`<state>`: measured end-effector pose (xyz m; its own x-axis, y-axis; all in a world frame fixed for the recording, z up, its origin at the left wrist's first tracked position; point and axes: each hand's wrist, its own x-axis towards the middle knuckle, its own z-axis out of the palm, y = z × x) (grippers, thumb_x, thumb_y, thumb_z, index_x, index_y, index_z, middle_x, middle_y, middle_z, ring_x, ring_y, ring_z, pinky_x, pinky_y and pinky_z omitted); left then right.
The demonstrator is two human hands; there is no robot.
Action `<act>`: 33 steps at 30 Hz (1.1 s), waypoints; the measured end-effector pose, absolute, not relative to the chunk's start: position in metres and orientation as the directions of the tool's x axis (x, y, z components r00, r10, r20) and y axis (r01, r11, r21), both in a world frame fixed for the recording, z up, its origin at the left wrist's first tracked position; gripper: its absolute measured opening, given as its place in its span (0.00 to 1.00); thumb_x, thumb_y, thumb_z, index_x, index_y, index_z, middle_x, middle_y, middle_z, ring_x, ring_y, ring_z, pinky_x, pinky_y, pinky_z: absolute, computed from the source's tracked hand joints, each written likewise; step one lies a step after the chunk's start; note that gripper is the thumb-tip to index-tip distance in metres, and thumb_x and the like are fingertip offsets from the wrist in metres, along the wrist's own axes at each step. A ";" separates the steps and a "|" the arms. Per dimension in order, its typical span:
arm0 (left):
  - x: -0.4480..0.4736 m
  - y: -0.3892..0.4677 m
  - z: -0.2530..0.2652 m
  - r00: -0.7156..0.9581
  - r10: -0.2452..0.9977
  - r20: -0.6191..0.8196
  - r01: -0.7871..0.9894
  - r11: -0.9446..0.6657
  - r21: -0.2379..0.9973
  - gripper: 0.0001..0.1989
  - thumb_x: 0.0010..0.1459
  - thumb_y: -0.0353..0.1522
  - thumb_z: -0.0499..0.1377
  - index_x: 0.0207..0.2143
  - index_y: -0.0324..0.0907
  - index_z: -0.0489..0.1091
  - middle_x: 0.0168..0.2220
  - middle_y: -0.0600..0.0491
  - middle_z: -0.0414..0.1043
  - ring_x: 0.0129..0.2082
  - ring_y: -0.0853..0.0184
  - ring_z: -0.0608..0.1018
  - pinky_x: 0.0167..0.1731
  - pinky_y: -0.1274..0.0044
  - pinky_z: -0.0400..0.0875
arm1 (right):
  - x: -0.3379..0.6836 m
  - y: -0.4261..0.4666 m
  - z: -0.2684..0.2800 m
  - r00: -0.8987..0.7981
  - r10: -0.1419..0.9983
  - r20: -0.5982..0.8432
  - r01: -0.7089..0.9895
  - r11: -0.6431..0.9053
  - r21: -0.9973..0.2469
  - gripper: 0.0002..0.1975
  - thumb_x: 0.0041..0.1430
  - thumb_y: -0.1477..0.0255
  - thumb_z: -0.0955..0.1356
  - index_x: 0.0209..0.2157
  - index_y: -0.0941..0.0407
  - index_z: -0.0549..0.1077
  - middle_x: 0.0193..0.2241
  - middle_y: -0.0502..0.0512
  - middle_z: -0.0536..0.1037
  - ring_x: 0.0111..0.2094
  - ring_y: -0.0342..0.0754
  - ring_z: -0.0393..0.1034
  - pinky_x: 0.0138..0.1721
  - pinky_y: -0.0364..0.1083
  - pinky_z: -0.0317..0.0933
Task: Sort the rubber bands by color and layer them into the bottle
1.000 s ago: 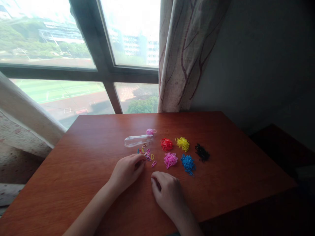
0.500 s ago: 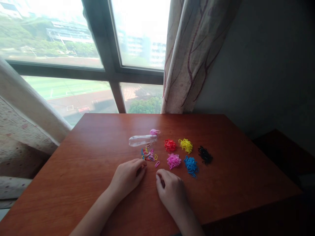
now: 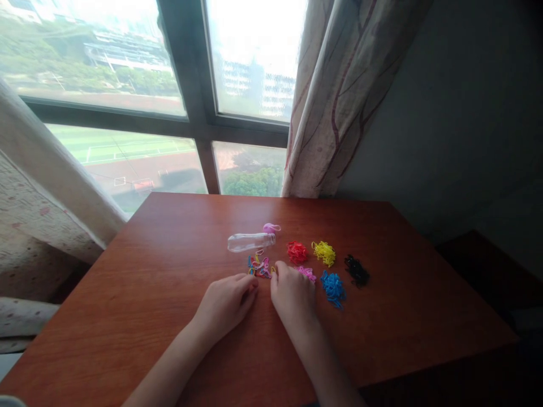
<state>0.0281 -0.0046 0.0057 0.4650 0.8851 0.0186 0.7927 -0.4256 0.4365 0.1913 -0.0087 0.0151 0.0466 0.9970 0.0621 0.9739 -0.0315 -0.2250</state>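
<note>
My left hand (image 3: 227, 302) rests on the table with its fingers curled in, beside the near edge of a mixed pile of small coloured loops (image 3: 263, 267); nothing shows in it. My right hand (image 3: 293, 294) is closed, fingertips down at the right side of that pile, touching or almost touching a yellow loop (image 3: 273, 270). Whatever it pinches is hidden. Partly behind my right hand is a pile of pink loops (image 3: 306, 273). Farther back, a clear plastic bottle (image 3: 250, 242) lies on its side, with a pink piece (image 3: 270, 228) by its neck.
Sorted piles of red loops (image 3: 296, 252), yellow loops (image 3: 324, 254), blue loops (image 3: 333, 289) and black loops (image 3: 357, 271) lie right of my hands. The wooden table (image 3: 169, 249) meets a window (image 3: 199, 130) and a curtain (image 3: 322, 113) at its far edge.
My right hand has moved forward to the mixed pile and now covers the spot where a single pink loop lay. My left hand has stayed put; the view has shifted slightly.
</note>
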 end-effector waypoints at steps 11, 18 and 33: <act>0.029 -0.006 0.009 0.480 0.877 0.008 0.797 -0.440 0.414 0.10 0.64 0.31 0.48 0.34 0.44 0.68 0.35 0.53 0.76 0.33 0.65 0.78 0.31 0.77 0.64 | 0.195 -0.001 0.017 0.048 0.999 -0.001 0.978 -0.048 -0.203 0.06 0.62 0.74 0.65 0.32 0.54 0.74 0.28 0.59 0.80 0.28 0.50 0.74 0.27 0.43 0.54; 0.027 -0.005 0.006 0.489 0.872 0.013 0.796 -0.452 0.402 0.10 0.65 0.31 0.48 0.36 0.45 0.68 0.35 0.54 0.76 0.33 0.66 0.77 0.31 0.77 0.63 | 0.224 0.001 0.028 0.126 0.989 0.076 0.942 -0.096 -0.321 0.04 0.61 0.71 0.67 0.32 0.51 0.75 0.26 0.51 0.79 0.25 0.45 0.70 0.25 0.43 0.45; 0.027 -0.005 0.005 0.482 0.876 0.003 0.797 -0.440 0.414 0.09 0.64 0.31 0.48 0.35 0.45 0.67 0.35 0.55 0.76 0.32 0.67 0.77 0.30 0.78 0.61 | 0.347 0.035 0.025 0.232 0.959 0.163 0.937 -0.175 -0.301 0.06 0.58 0.70 0.66 0.30 0.53 0.75 0.22 0.49 0.75 0.24 0.44 0.65 0.24 0.42 0.46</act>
